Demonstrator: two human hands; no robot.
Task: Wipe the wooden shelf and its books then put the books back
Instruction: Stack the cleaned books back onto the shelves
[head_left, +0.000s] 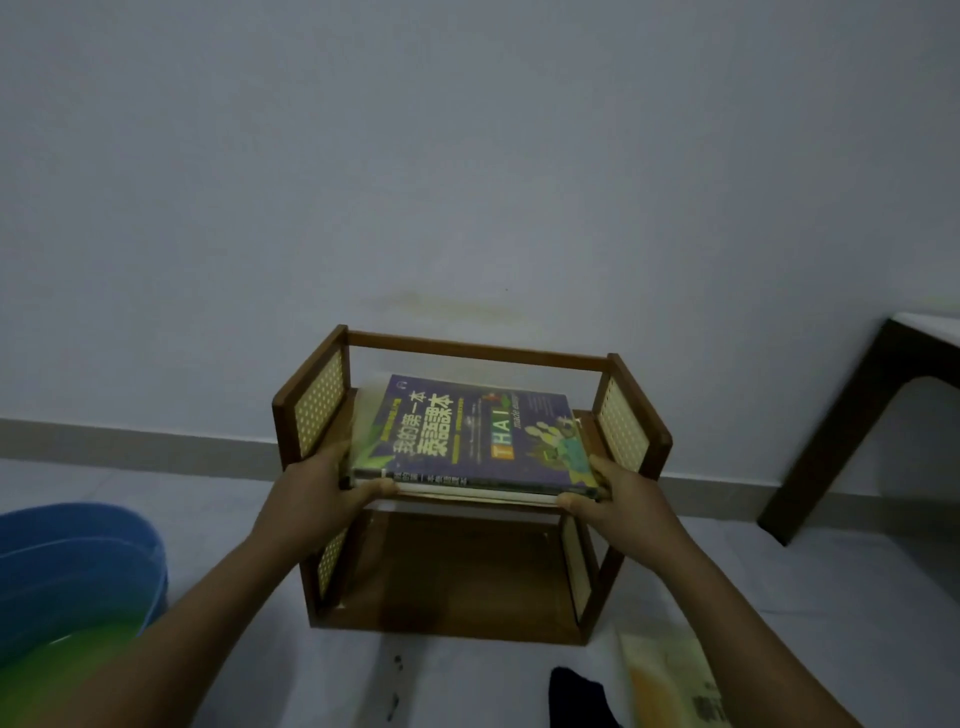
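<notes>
Centre of frame: stack of books (467, 441) on upper tier of wooden shelf (470, 348), purple book uppermost. Left hand (317, 480) and right hand (615, 486) clamped on stack's near corners, thumbs underneath. Step judged either lifting out or replacing; next move needs level, two-handed travel.

Single head-worn wide-angle view, looking forward and down from close above a wooden shelf (470, 499) on the floor (218, 525), facing a wall (467, 156).
</notes>
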